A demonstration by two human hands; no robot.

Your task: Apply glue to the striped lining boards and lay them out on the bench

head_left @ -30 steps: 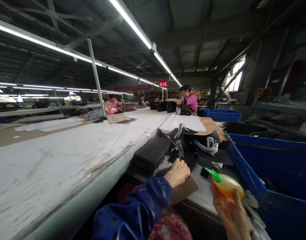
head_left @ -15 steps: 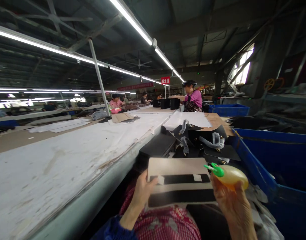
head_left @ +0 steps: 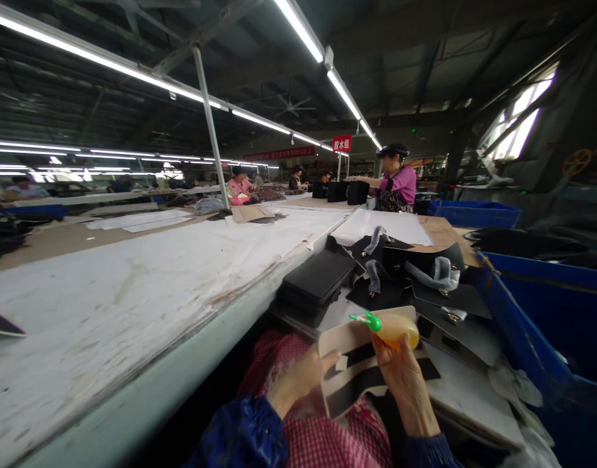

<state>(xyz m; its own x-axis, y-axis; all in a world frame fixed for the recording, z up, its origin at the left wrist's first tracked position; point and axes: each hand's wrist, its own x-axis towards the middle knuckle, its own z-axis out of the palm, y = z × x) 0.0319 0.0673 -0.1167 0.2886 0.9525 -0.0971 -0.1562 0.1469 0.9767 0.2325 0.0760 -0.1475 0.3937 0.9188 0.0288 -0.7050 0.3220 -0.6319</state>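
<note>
My left hand (head_left: 305, 377) grips the left edge of a beige panel (head_left: 344, 338) with black strips and small white patches on it. The panel is tilted and slightly bent above my lap. My right hand (head_left: 400, 380) is wrapped round a squeeze bottle (head_left: 398, 330) of yellowish liquid. Its green nozzle (head_left: 371, 320) points left, in front of the panel's upper part. Bottle and hand hide some of the panel's right half; whether that hand also touches the panel, I cannot tell.
A long white-covered table (head_left: 181, 279) runs along my left. Ahead lie a stack of black panels (head_left: 320, 276) and black bag pieces (head_left: 439, 296) with wrapped handles. Blue bins (head_left: 527, 305) stand at right. A co-worker (head_left: 398, 179) in a purple top works at the far table.
My right hand has brought the bottle leftward, across the panel. The panel now tilts and bends, where before it was flatter and squarer to me. My view has turned slightly left.
</note>
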